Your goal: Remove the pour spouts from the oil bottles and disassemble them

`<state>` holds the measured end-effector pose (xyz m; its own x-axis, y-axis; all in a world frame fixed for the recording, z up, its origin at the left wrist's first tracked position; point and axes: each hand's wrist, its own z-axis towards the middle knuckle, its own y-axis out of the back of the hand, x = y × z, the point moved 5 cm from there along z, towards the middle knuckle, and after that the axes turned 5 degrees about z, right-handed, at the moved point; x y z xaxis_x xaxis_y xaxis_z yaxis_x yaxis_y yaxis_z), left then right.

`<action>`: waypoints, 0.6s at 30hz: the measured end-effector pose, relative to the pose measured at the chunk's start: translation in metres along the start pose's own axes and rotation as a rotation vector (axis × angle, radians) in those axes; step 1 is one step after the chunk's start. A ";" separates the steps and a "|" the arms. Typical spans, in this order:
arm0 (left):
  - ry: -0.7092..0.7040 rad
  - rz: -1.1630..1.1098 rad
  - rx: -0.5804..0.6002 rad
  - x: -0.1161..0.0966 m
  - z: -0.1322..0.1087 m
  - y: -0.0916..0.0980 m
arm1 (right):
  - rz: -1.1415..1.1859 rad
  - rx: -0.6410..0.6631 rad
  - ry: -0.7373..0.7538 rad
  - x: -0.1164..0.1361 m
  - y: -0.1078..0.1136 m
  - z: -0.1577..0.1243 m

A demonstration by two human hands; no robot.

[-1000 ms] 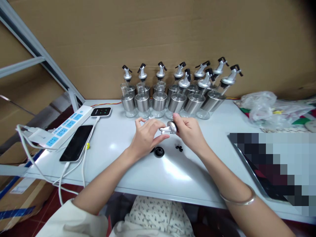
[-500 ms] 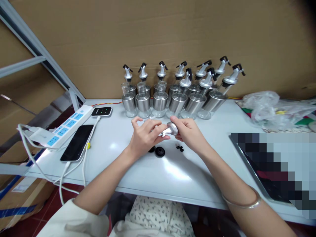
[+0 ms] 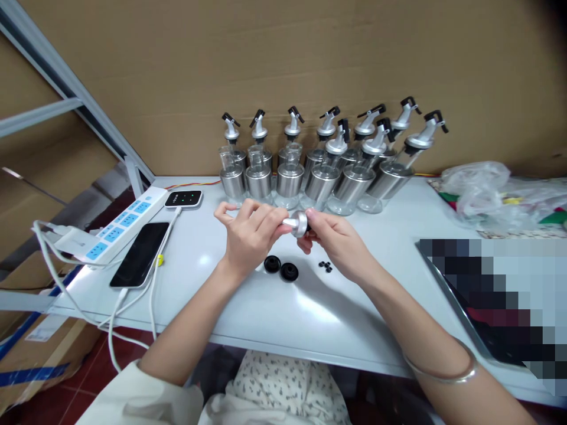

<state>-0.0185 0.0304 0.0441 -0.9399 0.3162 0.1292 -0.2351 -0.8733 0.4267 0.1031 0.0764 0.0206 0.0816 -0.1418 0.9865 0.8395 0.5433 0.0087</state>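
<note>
Gripping the silver pourer top (image 3: 300, 224) by both ends, my left hand (image 3: 251, 234) and right hand (image 3: 335, 237) could drop it if its smooth surface slips.

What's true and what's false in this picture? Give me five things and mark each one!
1. The left hand and right hand both hold one silver spout. True.
2. The phone lies right of both hands. False: the phone lies left of them.
3. Two big black discs lie on the table. True.
4. All front bottles are open. False: some bear silver-and-black pourers.
5. The bracelet is on the right arm. True.
</note>
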 end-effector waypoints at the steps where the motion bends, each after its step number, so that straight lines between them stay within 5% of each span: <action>1: 0.004 0.002 -0.022 0.000 0.001 0.002 | -0.007 0.023 0.026 0.001 -0.002 -0.001; 6: -0.001 0.005 -0.044 0.003 0.002 0.005 | -0.107 0.062 0.121 0.006 -0.005 -0.005; 18: 0.094 -0.123 0.115 0.014 -0.002 -0.006 | -0.694 -0.059 0.526 0.021 0.001 -0.011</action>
<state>-0.0311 0.0395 0.0415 -0.9260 0.3773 -0.0117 -0.3247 -0.7804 0.5344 0.1112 0.0650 0.0391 -0.2338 -0.7963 0.5578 0.8165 0.1507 0.5574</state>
